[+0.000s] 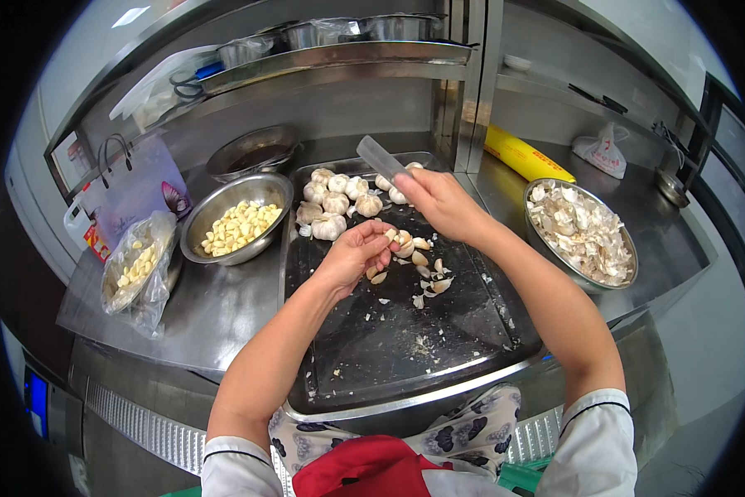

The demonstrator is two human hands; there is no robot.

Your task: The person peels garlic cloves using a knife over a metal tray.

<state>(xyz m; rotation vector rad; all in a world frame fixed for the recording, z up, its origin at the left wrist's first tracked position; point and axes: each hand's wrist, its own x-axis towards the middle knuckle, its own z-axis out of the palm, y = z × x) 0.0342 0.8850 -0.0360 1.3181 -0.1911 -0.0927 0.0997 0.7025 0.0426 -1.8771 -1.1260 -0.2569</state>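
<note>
My right hand (433, 202) grips a knife (381, 159) with a broad, blunt-ended blade that points up and to the left above the tray. The fingers of my left hand (361, 253) pinch a garlic clove (390, 235) over the dark metal tray (372, 366). Just beside those fingertips lies a partly split garlic bulb (404, 245). Loose unpeeled cloves (419, 258) and scraps of skin (439, 286) are scattered below it. Whole garlic bulbs (335, 203) are grouped at the tray's far left, with a few more behind my right hand. The knife's handle is hidden in my grip.
Peeled cloves fill part of a steel bowl (193, 248) on the left, beside a plastic-lined bowl (112, 292) of cloves. Another bowl (630, 273) at right is heaped with garlic skins. A yellow roll (524, 155), a metal post (471, 112) and a loaded shelf (341, 60) stand behind.
</note>
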